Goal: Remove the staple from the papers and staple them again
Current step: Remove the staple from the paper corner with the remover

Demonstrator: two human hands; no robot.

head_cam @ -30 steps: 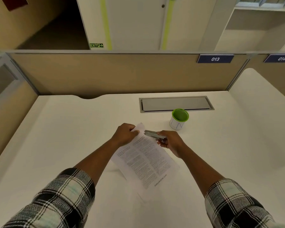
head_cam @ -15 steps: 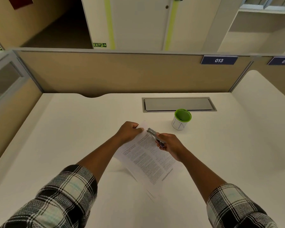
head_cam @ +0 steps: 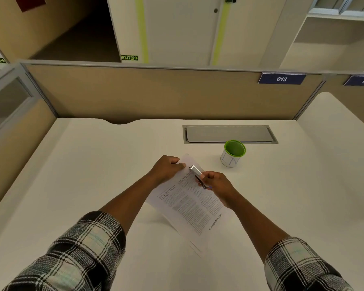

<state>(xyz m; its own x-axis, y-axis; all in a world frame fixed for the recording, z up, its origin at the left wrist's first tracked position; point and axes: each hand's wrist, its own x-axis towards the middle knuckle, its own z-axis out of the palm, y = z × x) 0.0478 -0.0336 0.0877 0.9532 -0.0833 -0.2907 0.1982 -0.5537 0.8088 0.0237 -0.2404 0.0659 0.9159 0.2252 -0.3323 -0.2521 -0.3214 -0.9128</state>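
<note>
A few printed white papers [head_cam: 192, 206] are held tilted above the white desk [head_cam: 93, 175]. My left hand [head_cam: 166, 168] pinches their far top corner. My right hand [head_cam: 215, 184] grips a small silver stapler [head_cam: 197, 175] whose front end lies over the top edge of the papers, right beside my left fingertips. The staple itself is too small to make out.
A white cup with a green rim [head_cam: 232, 153] stands just right of the papers. Behind it a grey cable flap [head_cam: 229, 134] is set into the desk. Beige partitions [head_cam: 156, 93] close the back and left sides.
The stapler has swung from lying sideways to pointing toward the papers' top corner, and its tip has moved closer to my left fingers. The papers have shifted slightly.
</note>
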